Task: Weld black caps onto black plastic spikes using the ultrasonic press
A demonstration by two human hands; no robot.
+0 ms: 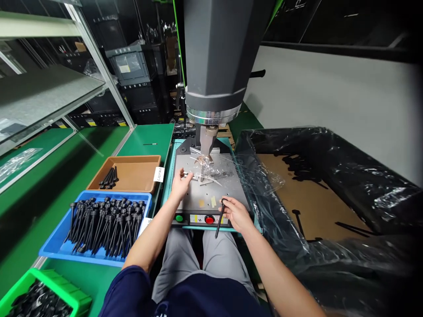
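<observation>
Right hand (237, 213), one: thumb and fingers pinching the upper end of a black rod (220, 220); shaft slanting downward, just beside the red button (209, 219). Left hand (180, 186), one: fingers curled at the metal fixture (204, 181); grip unclear. Forearms, two: extended forward, converging. Metal plate (194, 196): beneath fixture. Blue tray (54, 248), similar rods: left of left forearm.

I see one slender, straight black rod (220, 220), upper end pinched in my right hand (237, 213), slanting, lower end free.
</observation>
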